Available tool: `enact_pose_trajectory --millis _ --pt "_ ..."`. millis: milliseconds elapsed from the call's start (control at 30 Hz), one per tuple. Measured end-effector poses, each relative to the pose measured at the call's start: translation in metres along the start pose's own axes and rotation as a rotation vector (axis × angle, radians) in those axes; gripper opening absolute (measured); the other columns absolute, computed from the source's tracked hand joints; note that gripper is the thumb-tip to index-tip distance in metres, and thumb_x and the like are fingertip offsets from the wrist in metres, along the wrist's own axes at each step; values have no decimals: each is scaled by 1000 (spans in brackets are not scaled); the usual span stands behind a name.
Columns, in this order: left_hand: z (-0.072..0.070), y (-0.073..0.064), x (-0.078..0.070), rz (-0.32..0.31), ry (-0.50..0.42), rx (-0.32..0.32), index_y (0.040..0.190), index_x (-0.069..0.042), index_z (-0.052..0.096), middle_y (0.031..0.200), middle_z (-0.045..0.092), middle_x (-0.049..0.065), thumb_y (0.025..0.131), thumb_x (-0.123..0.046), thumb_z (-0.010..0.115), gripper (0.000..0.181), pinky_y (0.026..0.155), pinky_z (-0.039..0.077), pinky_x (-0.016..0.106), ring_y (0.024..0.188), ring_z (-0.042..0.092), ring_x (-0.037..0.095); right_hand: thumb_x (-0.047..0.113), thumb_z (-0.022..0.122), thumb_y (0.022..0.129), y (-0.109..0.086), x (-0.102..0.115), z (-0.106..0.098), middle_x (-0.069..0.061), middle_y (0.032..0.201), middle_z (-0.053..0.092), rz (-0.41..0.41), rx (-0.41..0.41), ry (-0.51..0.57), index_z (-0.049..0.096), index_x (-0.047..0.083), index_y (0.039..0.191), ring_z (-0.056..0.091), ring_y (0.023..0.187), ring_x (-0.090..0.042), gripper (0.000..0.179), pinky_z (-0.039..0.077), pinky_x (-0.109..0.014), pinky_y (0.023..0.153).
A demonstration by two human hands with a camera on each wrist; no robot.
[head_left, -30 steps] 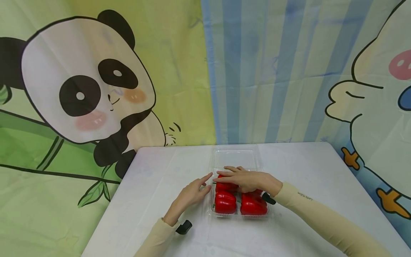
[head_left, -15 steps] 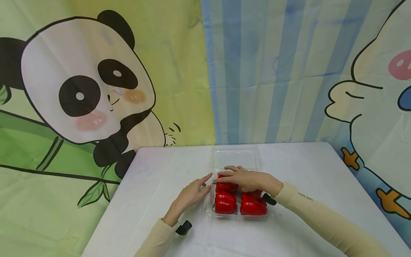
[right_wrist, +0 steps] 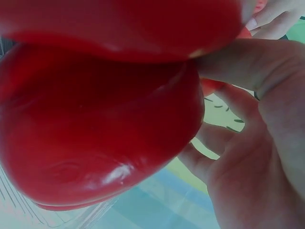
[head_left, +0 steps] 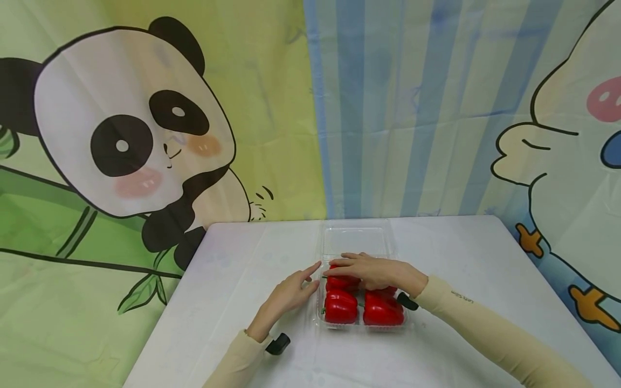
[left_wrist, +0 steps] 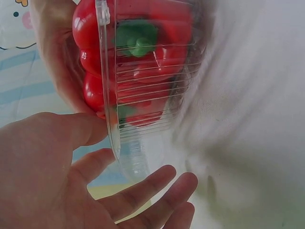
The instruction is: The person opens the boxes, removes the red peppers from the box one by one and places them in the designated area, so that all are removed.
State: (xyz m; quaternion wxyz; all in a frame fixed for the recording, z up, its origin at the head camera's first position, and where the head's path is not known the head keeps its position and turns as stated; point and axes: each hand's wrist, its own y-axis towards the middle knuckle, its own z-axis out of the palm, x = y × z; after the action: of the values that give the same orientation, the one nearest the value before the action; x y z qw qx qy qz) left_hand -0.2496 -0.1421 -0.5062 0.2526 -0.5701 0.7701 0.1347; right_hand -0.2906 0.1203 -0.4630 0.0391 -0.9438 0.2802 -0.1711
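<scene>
Several red bell peppers, among them a front left one (head_left: pixel 340 307) and a front right one (head_left: pixel 383 310), lie in a clear plastic clamshell box (head_left: pixel 317 318). My left hand (head_left: pixel 286 293) is at the box's left side, thumb and forefinger right at the rim (left_wrist: pixel 110 105), other fingers loosely extended. Laid over the back row is my right hand (head_left: pixel 378 272), its fingers stretched across the back left pepper (head_left: pixel 342 283). In the right wrist view its thumb touches a pepper (right_wrist: pixel 95 129). The back right pepper (head_left: pixel 390 290) is mostly covered by this hand.
The box's lid (head_left: pixel 359 237) lies folded back on the far side, near the rear edge of the white table (head_left: pixel 451 258). Behind the table hangs a cloth (head_left: pixel 271 108) printed with cartoon animals and stripes. A black wrist camera (head_left: pixel 278 344) sits on the left wrist.
</scene>
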Motion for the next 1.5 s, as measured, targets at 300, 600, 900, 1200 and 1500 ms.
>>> enact_pose_trajectory --millis 300,600,900,1200,1500 --pt "1 0 0 7 7 -2 154 -33 41 126 66 13 101 -41 54 55 87 54 53 111 64 31 -10 74 75 0 -1 1 -3 162 35 -2 0 5 34 35 156 26 152 -38 100 29 -64 115" --pt "1 0 0 13 9 -4 154 -33 41 125 66 13 101 -41 54 55 86 54 52 111 64 31 -9 75 76 -2 1 -3 -2 163 35 6 6 17 34 35 156 26 152 -36 101 35 -61 112" --pt "-1 -1 -2 10 -8 -2 154 -32 41 127 66 14 101 -42 54 55 88 53 54 113 64 33 -9 71 80 -2 0 -8 0 163 34 23 10 32 33 38 157 27 152 -34 98 44 -55 108" --pt "-2 -2 -2 13 -3 -3 154 -31 41 127 66 14 102 -40 54 55 89 53 54 113 64 33 -9 72 80 -3 0 -11 -2 163 34 4 -7 42 33 36 157 27 151 -36 97 43 -57 108" --pt "-2 -1 -1 18 1 -5 154 -30 42 127 66 14 102 -40 54 55 86 54 53 112 64 32 -7 74 80 -5 5 -16 -1 163 35 20 -12 50 35 36 156 29 150 -32 95 45 -55 107"
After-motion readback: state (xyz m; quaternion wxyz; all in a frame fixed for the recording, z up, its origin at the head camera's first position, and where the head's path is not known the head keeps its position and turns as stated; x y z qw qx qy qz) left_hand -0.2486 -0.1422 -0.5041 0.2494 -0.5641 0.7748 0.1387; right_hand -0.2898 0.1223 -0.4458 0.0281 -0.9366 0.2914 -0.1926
